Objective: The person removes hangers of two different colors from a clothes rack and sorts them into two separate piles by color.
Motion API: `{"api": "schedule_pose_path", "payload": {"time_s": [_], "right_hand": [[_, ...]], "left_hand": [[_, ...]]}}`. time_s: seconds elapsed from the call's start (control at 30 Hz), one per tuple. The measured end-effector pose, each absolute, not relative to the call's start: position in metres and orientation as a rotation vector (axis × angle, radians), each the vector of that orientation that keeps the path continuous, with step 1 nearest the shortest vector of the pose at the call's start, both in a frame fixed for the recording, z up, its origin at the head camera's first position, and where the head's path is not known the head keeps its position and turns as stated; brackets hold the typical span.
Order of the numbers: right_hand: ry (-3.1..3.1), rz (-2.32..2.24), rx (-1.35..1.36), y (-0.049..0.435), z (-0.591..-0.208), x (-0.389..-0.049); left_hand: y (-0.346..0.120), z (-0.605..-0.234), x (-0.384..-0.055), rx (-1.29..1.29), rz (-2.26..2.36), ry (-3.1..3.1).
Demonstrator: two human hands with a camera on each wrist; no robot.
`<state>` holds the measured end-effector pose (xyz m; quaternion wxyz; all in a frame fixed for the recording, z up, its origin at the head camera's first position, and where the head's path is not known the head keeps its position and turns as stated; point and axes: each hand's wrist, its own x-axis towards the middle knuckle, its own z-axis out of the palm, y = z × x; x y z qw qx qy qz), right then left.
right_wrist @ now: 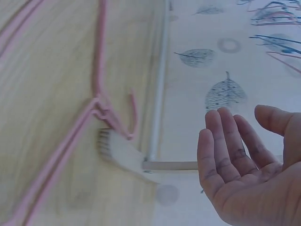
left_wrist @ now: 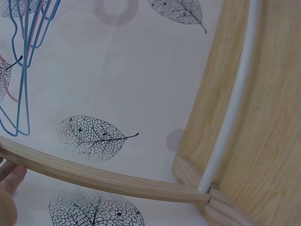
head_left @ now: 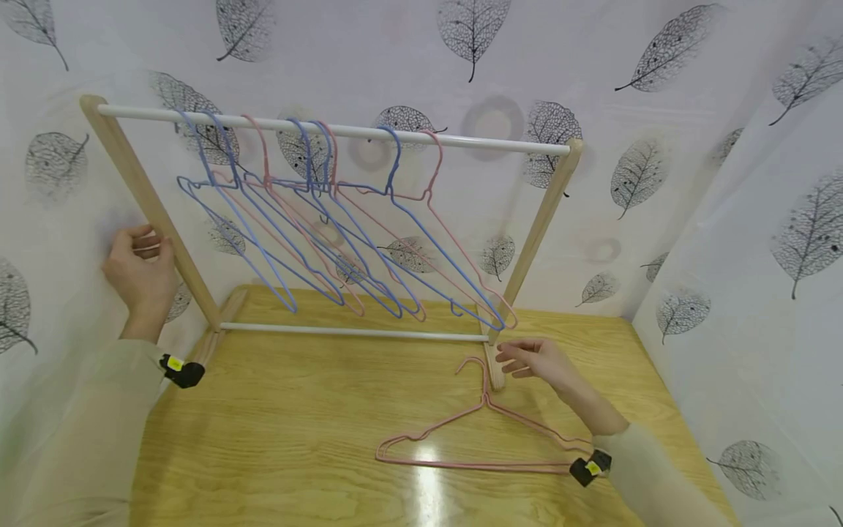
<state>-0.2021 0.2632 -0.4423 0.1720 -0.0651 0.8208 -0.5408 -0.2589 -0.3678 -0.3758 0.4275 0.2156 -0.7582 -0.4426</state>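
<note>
My left hand is at the left wooden post of a small clothes rack, its loosely bent fingers touching the post's outer side. In the left wrist view, fingertips meet the post's edge. My right hand holds nothing; it hovers beside the foot of the right post, fingers slightly bent and spread, palm visible in the right wrist view. Just below it, a pair of pink wire hangers lies stacked on the wooden table, hooks toward the rack. Several blue hangers and pink hangers hang from the white top rod.
A white lower bar joins the rack's two feet near the table's back edge. The right post leans up to the rod's end. Leaf-patterned white sheeting encloses the back and sides.
</note>
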Motion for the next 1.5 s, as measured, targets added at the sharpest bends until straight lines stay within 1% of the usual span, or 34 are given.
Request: {"api": "schedule_pose_path", "payload": {"time_s": [0.3, 0.47, 0.73, 1.1, 1.5], "right_hand": [[2.299, -1.854, -0.179, 0.257, -0.401, -0.216], [2.304, -2.008, -0.24, 0.249, -0.38, -0.222], [2.365, -2.087, -0.389, 0.229, -0.35, -0.232], [2.347, -2.21, -0.475, 0.18, -0.313, -0.25], [2.469, -2.128, -0.538, 0.144, -0.286, -0.273]], "left_hand": [[-0.367, -0.375, -0.258, 0.542, -1.106, -1.905], [-0.365, -0.374, -0.256, 0.534, -1.096, -1.911], [-0.366, -0.374, -0.257, 0.536, -1.11, -1.902], [-0.369, -0.376, -0.26, 0.533, -1.125, -1.878], [-0.369, -0.377, -0.259, 0.566, -1.089, -1.918]]}}
